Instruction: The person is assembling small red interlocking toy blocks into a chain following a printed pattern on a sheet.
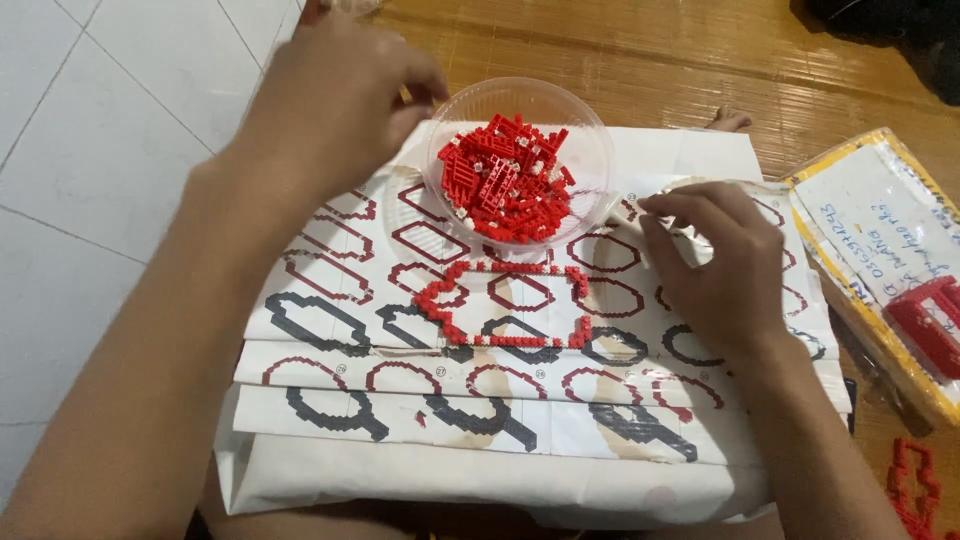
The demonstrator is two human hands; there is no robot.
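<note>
**Two hands over a sheet of brick diagrams**

The stack of instruction sheets spreads under both hands, its near edge hanging toward the person and its far edge lying on the wooden floor. Left of the left forearm, white tiles give wide open room.

Beyond the right hand, the yellow-rimmed packet crowds the sheets' right edge, leaving little room there.

The clear plastic bowl of small red bricks sits between the hands, its rim just beside the left hand's fingers.

The left hand hangs curled at the bowl's far left rim, fingertips pinched together; whether they grip a brick cannot be told.

The right hand rests on the paper, fingers bent, tips pressing the sheet near the bowl's right rim.

The red brick outline, a flat open loop, lies on the sheet between the wrists, just nearer than the bowl.
</note>
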